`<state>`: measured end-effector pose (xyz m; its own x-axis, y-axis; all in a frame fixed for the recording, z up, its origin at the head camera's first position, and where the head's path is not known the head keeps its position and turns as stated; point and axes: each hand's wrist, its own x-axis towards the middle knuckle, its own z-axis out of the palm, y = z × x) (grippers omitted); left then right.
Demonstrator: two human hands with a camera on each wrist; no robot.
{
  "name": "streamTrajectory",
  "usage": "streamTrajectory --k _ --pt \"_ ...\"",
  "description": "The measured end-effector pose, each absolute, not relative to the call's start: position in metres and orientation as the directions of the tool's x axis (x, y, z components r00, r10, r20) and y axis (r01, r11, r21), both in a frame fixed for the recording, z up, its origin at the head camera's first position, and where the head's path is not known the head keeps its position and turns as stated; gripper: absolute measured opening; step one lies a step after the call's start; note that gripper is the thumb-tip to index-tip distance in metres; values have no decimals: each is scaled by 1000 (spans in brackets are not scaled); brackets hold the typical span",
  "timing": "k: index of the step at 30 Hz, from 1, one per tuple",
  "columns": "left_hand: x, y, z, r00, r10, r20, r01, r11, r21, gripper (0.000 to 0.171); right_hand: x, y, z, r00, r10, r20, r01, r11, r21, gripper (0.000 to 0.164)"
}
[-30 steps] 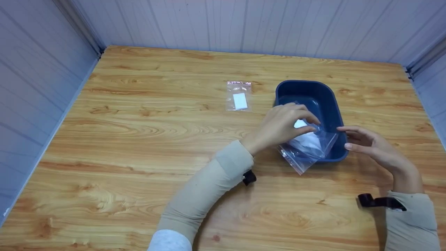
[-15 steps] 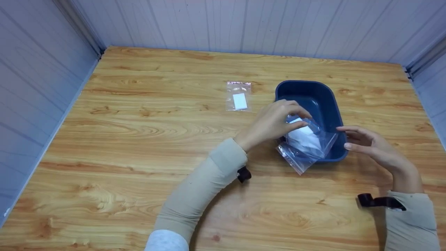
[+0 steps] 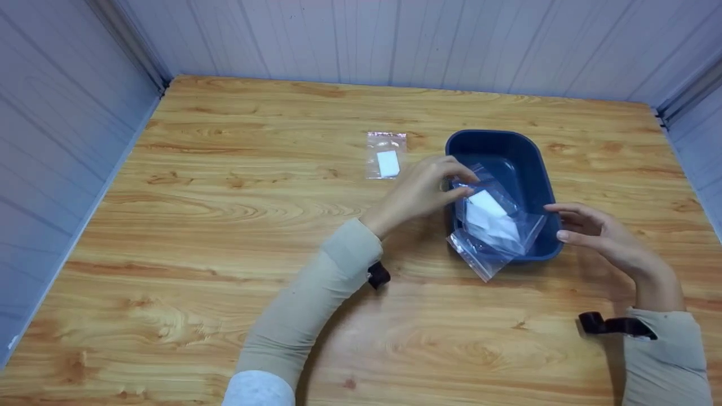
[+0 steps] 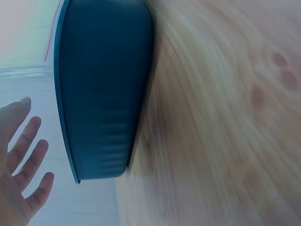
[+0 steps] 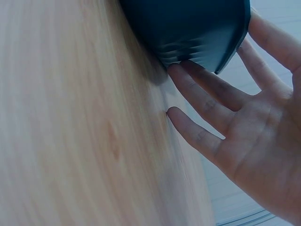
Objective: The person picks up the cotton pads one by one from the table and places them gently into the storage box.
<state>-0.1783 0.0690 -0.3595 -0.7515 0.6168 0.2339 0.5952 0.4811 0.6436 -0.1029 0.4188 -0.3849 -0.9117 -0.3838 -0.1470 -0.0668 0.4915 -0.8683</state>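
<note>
A dark blue plastic bin [image 3: 496,146] stands right of centre in the head view. Clear zip bags with white contents [image 3: 492,223] lie piled in its near half, and one zip strip pokes out over the near rim. My left hand [image 3: 417,189] hovers at the bin's left rim, thumb and fingers apart; the left wrist view shows no object in this hand [image 4: 23,165]. Against the right side of the bin, my right hand [image 3: 612,239] rests straight fingertips. In the right wrist view its fingers [image 5: 202,96] reach along the bin's outer wall.
A small clear zip bag with a white square inside [image 3: 388,163] lies flat on the wood-grain table [image 3: 225,225], left of the bin. Pale panelled walls [image 3: 361,42] enclose the table at the back and sides.
My left hand has moved left from over the bags to the bin's left rim, uncovering more of the pile. The right hand and the bin have stayed in place.
</note>
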Motion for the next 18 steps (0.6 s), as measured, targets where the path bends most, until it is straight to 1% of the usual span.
streamTrajectory --k 5,12,18 --pt "-182 60 -363 -763 603 233 596 516 615 25 -103 419 -384 -912 -380 -154 -61 498 -865 47" --pt "-188 47 -371 -762 590 269 609 510 607 24 -104 418 -383 -914 -368 -170 -46 512 -858 47" --pt "-194 39 -375 -764 598 242 599 518 610 22 -103 419 -385 -912 -380 -154 -59 494 -868 47"
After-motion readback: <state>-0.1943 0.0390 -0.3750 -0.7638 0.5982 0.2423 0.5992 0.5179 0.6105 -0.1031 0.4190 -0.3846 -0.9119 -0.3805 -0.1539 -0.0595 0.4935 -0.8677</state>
